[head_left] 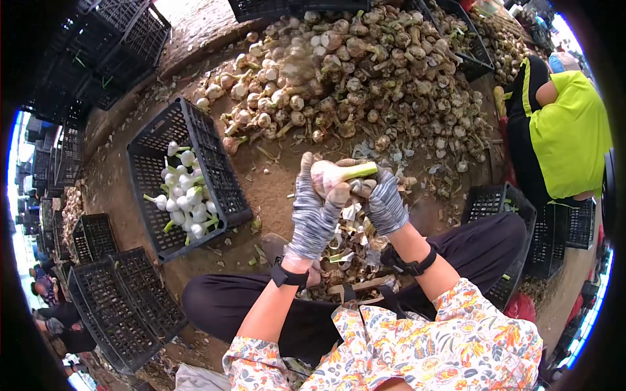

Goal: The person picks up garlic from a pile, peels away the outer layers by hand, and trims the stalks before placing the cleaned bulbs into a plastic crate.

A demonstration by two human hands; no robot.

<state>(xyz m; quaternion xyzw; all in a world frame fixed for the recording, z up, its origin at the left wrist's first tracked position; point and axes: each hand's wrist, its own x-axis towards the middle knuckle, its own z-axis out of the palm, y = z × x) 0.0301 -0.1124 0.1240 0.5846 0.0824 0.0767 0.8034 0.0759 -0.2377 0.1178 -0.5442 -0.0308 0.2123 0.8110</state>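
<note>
A garlic bulb with a short green stem is held up in front of me. My left hand, in a grey striped glove, is closed round the bulb from the left, with the thumb across its lower side. My right hand, in a matching glove, has its fingers curled against the bulb and under the stem, which points right. Whether the right fingers also hold a small tool is hidden. Below the hands, peeled skins and stem scraps lie between my legs.
A black crate holding white, trimmed garlic bulbs stands to the left. Ahead lies a large heap of untrimmed garlic. A co-worker in a yellow top sits at the right. More black crates are stacked around.
</note>
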